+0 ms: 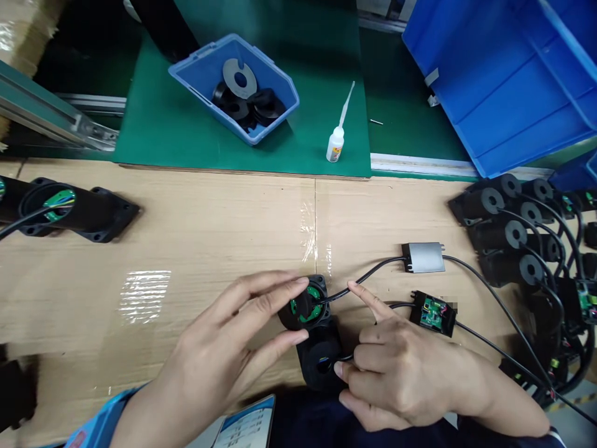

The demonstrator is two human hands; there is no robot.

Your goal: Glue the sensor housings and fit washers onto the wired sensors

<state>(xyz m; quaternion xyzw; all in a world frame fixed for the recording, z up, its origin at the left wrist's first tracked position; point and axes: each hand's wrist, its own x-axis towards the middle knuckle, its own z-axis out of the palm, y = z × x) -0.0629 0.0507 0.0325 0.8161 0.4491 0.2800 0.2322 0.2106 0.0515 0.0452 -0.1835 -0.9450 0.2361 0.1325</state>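
My left hand [233, 336] is closed on a small black round cap [304, 305], thumb and fingertips at its edge. The cap is tilted over the open end of a black cylindrical housing [321, 285], where a green circuit board [315, 311] shows. A black cable [342, 292] leaves that housing towards a grey-topped box [424, 257]. My right hand [396, 367] has its index finger stretched out against this cable. Its other fingers curl around a second cable, beside a lower black housing [317, 358]; their exact hold is partly hidden.
An opened black box with a circuit board [433, 313] lies right. Several cabled black housings [506, 233] crowd the far right; others [105, 211] lie left. Behind are a blue bin of black parts [284, 93], a small white bottle [335, 146] and a large blue crate [504, 81].
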